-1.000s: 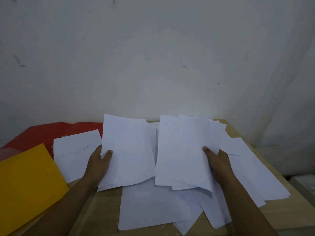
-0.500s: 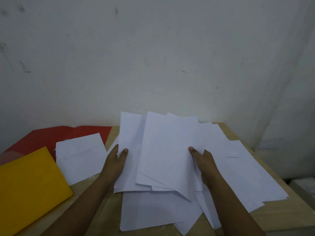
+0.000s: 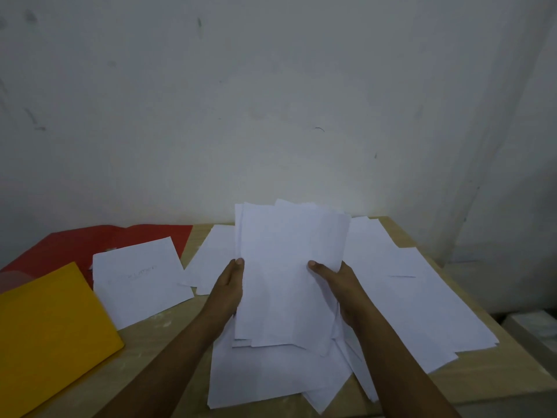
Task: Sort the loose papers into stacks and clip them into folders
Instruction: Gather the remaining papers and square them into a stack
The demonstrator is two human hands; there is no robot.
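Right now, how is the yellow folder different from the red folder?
The yellow folder lies nearest the person at the table's left edge; the red folder lies farther back by the wall. The yellow folder's top is bare, while a white sheet lies partly over the red folder. The yellow folder also overlaps the red folder's near corner. Both lie flat on the wooden table, and neither hand touches them.
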